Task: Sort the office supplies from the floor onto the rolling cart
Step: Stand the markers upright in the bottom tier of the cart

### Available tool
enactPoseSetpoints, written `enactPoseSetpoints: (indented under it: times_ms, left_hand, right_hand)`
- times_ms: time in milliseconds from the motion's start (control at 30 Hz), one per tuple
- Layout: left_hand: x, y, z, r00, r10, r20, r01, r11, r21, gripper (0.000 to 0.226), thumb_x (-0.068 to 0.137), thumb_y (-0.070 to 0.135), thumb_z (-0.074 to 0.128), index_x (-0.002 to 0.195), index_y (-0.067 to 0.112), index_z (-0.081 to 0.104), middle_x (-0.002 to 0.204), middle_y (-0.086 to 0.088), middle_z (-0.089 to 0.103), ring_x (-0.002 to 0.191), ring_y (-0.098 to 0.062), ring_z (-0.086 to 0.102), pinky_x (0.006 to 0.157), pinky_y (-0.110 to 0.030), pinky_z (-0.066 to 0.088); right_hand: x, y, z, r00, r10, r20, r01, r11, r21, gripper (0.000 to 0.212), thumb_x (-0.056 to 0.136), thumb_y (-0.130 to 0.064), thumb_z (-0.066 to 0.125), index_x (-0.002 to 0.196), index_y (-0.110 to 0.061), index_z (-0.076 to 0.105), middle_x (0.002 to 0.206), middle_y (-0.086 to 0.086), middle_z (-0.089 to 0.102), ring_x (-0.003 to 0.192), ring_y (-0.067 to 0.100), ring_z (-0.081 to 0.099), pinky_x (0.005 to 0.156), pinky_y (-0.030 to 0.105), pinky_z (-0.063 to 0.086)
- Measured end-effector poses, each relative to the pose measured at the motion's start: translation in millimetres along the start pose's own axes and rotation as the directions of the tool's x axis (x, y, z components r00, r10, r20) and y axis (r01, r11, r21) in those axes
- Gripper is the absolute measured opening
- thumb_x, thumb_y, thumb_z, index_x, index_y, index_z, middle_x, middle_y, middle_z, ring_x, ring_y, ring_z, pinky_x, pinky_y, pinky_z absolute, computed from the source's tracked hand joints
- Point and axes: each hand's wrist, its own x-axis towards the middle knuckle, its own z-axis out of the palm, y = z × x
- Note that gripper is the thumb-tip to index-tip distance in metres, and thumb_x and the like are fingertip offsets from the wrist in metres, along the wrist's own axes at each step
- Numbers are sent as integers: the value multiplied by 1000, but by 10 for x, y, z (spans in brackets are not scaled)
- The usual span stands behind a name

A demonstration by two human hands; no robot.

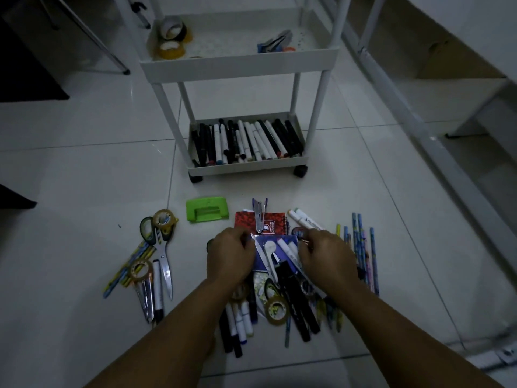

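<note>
A pile of office supplies lies on the white tiled floor. My left hand (229,257) and my right hand (326,257) hover over a blue notebook (268,240) in the pile. The left fingers are closed on a white pen (261,254) lying across it. The right fingertips pinch something small and shiny; I cannot tell what it is. Around them lie a stapler (259,215) on a red notebook (242,219), a green hole punch (206,212), scissors (161,247), tape rolls (277,310), markers (298,306) and pencils (363,253). The white rolling cart (237,63) stands just beyond.
The cart's bottom tray (246,168) is full of markers; the tray above holds tape rolls (171,37) and a stapler (275,42). White table legs (419,135) run along the right, a thin metal leg (98,43) stands at top left, and a power strip (500,357) lies at bottom right.
</note>
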Motion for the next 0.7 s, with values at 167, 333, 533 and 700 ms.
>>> enactPoseSetpoints:
  times_ms: [167, 333, 533, 700]
  left_hand:
    - [-63, 56, 64, 1000, 4, -29, -6, 998, -64, 20, 85, 19, 64, 103, 18, 74, 96, -3, 73, 82, -18, 65, 70, -18, 39]
    - [-78, 73, 119, 1000, 0, -10, -1, 997, -82, 25, 86, 20, 63, 109, 19, 72, 104, -4, 71, 90, -21, 65, 74, -22, 43]
    - [-9, 151, 173, 1000, 19, -14, -20, 996, -88, 24, 87, 22, 65, 110, 18, 72, 105, -4, 72, 93, -23, 65, 79, -26, 47]
    - [96, 237, 232, 998, 67, -13, -67, 996, -57, 25, 89, 25, 63, 113, 20, 70, 108, -2, 71, 95, -21, 65, 78, -24, 45]
  right_hand:
    - [-383, 132, 80, 991, -109, 83, 117, 988, -101, 33, 84, -40, 55, 106, -18, 68, 86, 2, 67, 78, 24, 62, 61, 30, 46]
    - [-466, 182, 157, 982, -33, 184, 55, 991, -119, 43, 86, -46, 56, 120, -21, 59, 98, 0, 63, 88, 20, 57, 65, 29, 43]
    - [-416, 137, 151, 957, 132, 258, -163, 981, 101, 27, 76, -44, 67, 77, -23, 49, 70, -10, 45, 62, 11, 48, 46, 25, 30]
    - [-362, 215, 152, 932, 142, 334, -211, 961, 180, 22, 89, -36, 62, 80, -18, 53, 67, -9, 46, 57, 7, 44, 44, 20, 25]
